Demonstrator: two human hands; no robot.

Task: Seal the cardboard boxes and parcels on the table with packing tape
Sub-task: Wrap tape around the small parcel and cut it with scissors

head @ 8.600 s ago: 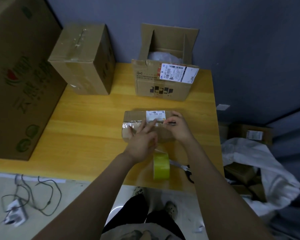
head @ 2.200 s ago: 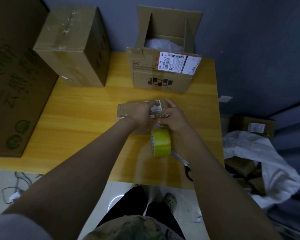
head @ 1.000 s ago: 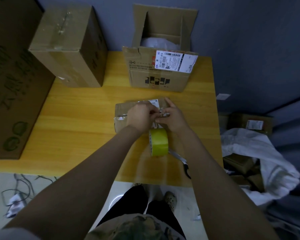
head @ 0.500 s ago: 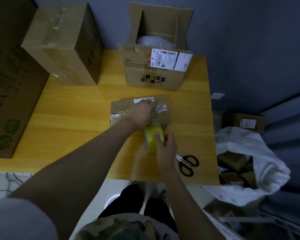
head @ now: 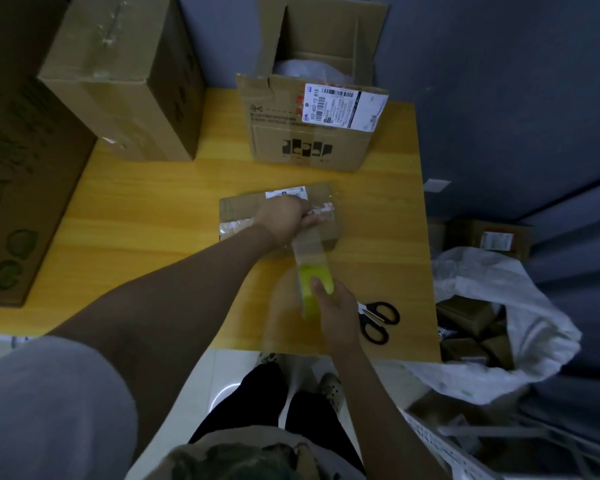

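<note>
Cardboard boxes line the left and far sides of the yellow wooden surface [head: 146,216]. The biggest, a printed carton [head: 21,161], fills the left edge. Beside it stands a tall sealed box [head: 118,74], with clear tape along its top seam. To its right, against the wall, sits an open box [head: 309,143] with its flaps up, something white inside and a shipping label [head: 343,105] folded over its front flap.

On the floor to the right of the surface, a white sack [head: 520,327] lies open with small cartons in it.

The flat parcel [head: 238,213] lies near the middle of the surface, in front of the open box, with a small white label [head: 286,193] at its far edge. The left hand [head: 284,216] rests on top of it where a strip of clear tape [head: 309,247] begins. Its back faces the camera, so I cannot tell whether the fingers press flat or pinch the tape.

The strip runs taut from the parcel's top, over its near edge, to the yellow-green tape roll [head: 307,299]. The right hand [head: 336,310] grips the roll, fingers curled around it, near the front edge of the surface. Both are blurred.

Black-handled scissors [head: 378,320] lie on the surface just right of that hand.
</note>
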